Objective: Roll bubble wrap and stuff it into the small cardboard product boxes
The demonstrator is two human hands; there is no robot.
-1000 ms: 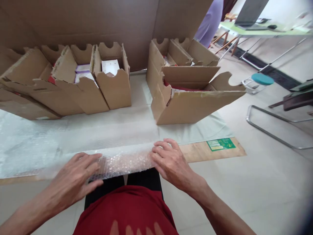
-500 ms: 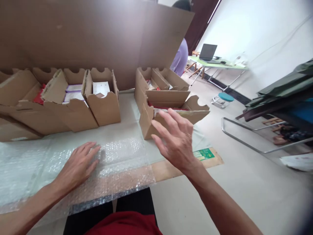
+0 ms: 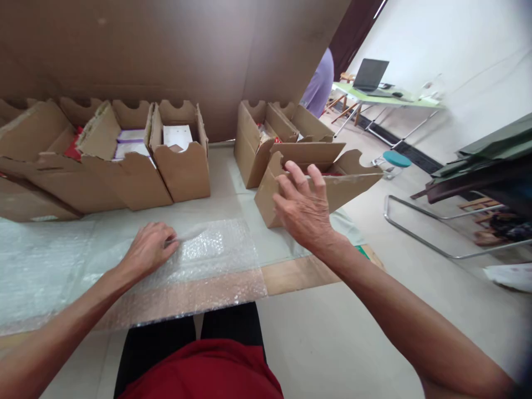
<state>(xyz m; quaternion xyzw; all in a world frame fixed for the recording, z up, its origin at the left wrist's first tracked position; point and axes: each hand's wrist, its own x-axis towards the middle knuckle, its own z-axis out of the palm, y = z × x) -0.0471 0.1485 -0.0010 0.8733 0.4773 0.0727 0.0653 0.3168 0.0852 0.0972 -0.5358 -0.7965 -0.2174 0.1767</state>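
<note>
My left hand (image 3: pixel 150 249) is low over the bubble wrap (image 3: pixel 208 260) on the table, pinching a raised fold of it between thumb and fingers. My right hand (image 3: pixel 305 213) is at the near wall of an open cardboard box (image 3: pixel 353 188), its fingers curled over the rim at the left end. Something red shows inside that box; most of its contents are hidden. Just behind it is another open cardboard bin (image 3: pixel 249 149) holding small red and white items.
At left stands a row of cardboard bins (image 3: pixel 183 174) with white, purple-edged and red packs. A tall cardboard panel (image 3: pixel 166 61) rises behind. A person in a purple top (image 3: pixel 320 83) is beyond it. Farther right are a laptop table (image 3: pixel 428 102), a blue stool (image 3: pixel 397 159) and a metal frame (image 3: pixel 419 244).
The box under my right hand has shifted right, away from the bin behind it, and my fingers have curled over its rim. My left hand has closed on the bubble wrap, raising a fold.
</note>
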